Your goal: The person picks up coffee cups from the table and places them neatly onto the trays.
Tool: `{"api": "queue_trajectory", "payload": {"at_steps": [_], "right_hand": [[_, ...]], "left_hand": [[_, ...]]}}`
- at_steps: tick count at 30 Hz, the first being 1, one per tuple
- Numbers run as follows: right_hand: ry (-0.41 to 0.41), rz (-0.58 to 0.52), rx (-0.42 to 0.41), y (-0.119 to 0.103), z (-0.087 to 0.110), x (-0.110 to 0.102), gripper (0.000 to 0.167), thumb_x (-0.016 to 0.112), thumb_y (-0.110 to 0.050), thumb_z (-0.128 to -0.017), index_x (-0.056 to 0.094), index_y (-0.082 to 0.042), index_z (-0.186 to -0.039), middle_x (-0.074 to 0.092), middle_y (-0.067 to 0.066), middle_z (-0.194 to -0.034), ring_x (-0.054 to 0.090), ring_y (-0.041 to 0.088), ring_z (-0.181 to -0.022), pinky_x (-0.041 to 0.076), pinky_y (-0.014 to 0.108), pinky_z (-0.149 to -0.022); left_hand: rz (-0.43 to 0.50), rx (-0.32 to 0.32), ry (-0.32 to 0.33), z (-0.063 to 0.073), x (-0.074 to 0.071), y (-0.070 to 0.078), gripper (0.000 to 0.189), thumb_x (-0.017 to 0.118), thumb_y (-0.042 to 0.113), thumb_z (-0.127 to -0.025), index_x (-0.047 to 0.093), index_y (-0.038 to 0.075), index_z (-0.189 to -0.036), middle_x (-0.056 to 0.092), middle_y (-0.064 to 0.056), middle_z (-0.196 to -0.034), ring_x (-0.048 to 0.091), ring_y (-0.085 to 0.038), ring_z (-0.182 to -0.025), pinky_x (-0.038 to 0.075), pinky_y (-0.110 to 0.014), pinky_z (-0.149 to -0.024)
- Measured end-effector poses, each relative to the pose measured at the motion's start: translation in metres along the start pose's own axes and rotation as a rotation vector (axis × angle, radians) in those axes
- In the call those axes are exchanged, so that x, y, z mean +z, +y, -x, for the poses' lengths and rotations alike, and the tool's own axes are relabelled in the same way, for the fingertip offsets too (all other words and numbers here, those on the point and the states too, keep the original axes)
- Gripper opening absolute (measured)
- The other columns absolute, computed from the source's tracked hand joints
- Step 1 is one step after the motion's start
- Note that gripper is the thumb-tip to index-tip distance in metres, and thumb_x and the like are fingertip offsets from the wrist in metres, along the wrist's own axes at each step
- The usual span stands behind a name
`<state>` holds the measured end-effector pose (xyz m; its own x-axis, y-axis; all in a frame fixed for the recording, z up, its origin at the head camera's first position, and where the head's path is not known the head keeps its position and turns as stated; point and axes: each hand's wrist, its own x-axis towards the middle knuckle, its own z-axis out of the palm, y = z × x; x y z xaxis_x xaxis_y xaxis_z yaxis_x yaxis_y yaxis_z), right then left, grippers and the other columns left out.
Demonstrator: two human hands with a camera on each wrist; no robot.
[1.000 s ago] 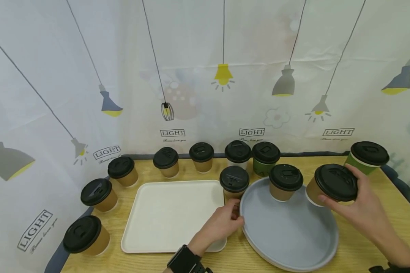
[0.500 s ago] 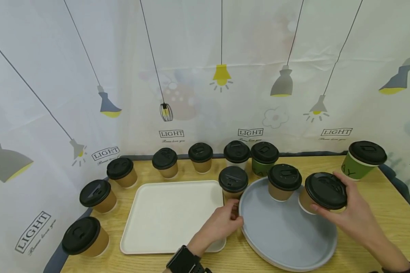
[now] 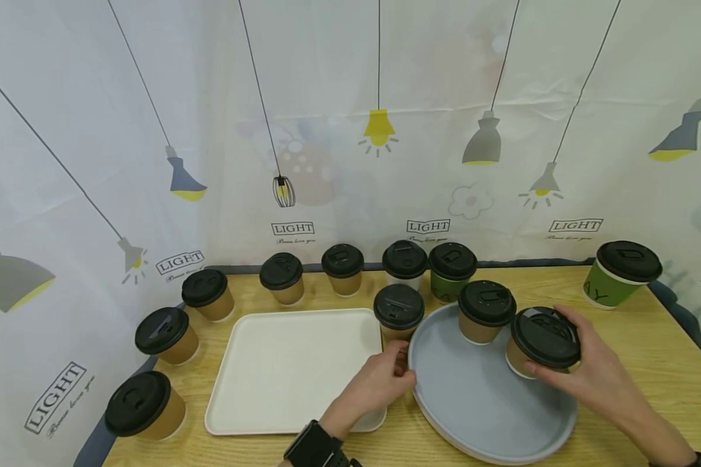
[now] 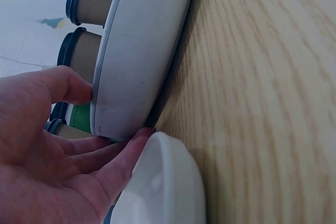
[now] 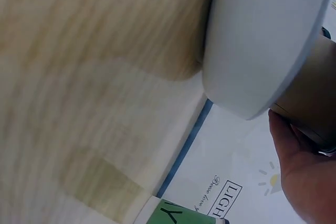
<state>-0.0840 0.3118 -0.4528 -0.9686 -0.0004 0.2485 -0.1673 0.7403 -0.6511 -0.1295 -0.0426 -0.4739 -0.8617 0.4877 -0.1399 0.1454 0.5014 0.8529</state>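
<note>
In the head view my right hand [image 3: 598, 373] grips a brown paper cup [image 3: 520, 360] with a black lid, at the right side of the round grey tray [image 3: 491, 415]. Its fingers wrap the far side, thumb toward me; whether the base touches the tray is hard to tell. Another lidded brown cup [image 3: 479, 329] stands upright on the tray's back part. My left hand [image 3: 376, 383] holds the tray's left edge; the left wrist view shows the thumb [image 4: 73, 90] at the rim and fingers at the lower side. One brown cup [image 3: 398, 310] stands just beyond this hand.
A white rectangular tray [image 3: 292, 376] lies left of the round one. Several lidded brown cups [image 3: 166, 337] line the table's left and back edges. A white cup [image 3: 405, 263] and a green cup [image 3: 452, 272] stand behind; a larger green cup [image 3: 613, 282] is back right.
My right hand has carried its cup left and toward me, farther in over the round tray. The left hand has stayed at the tray's edge.
</note>
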Motion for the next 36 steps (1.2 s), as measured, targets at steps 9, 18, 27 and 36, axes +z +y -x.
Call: {"api": "queue_trajectory", "payload": {"at_steps": [9, 18, 27, 36], "right_hand": [[-0.030, 0.037, 0.024, 0.006, 0.002, 0.004, 0.122, 0.097, -0.033, -0.071, 0.020, -0.001, -0.161, 0.038, 0.041, -0.145, 0.043, 0.062, -0.125, 0.038, 0.076, -0.091], [-0.030, 0.030, 0.043, 0.009, 0.002, 0.004, 0.126, 0.096, -0.033, -0.072, 0.015, -0.004, -0.164, 0.035, 0.042, -0.148, 0.042, 0.064, -0.126, 0.037, 0.076, -0.092], [-0.024, -0.010, 0.023, 0.011, 0.002, 0.005, 0.139, 0.096, -0.030, -0.072, -0.004, -0.011, -0.167, 0.025, 0.041, -0.157, 0.032, 0.067, -0.134, 0.025, 0.081, -0.102], [0.011, -0.139, -0.099, 0.019, 0.006, -0.006, 0.116, 0.085, -0.009, -0.085, 0.006, -0.023, -0.168, 0.025, 0.017, -0.166, 0.028, 0.026, -0.153, 0.021, 0.007, -0.112]], "left_hand": [[0.002, 0.001, 0.003, 0.002, -0.001, 0.003, 0.055, 0.064, 0.019, -0.095, 0.051, 0.002, -0.145, 0.067, -0.009, -0.124, 0.066, -0.009, -0.097, 0.054, -0.023, -0.077], [-0.002, 0.005, 0.002, 0.002, -0.002, 0.004, 0.054, 0.063, 0.019, -0.095, 0.051, 0.001, -0.145, 0.067, -0.010, -0.125, 0.066, -0.009, -0.098, 0.054, -0.023, -0.077], [-0.004, 0.001, -0.002, 0.002, -0.001, 0.003, 0.054, 0.064, 0.018, -0.095, 0.051, 0.001, -0.144, 0.067, -0.010, -0.124, 0.066, -0.010, -0.097, 0.054, -0.023, -0.076], [-0.011, 0.040, -0.037, -0.001, -0.003, 0.003, 0.052, 0.063, 0.015, -0.093, 0.055, 0.007, -0.144, 0.067, 0.003, -0.102, 0.060, -0.005, -0.082, 0.050, -0.022, -0.065]]}}
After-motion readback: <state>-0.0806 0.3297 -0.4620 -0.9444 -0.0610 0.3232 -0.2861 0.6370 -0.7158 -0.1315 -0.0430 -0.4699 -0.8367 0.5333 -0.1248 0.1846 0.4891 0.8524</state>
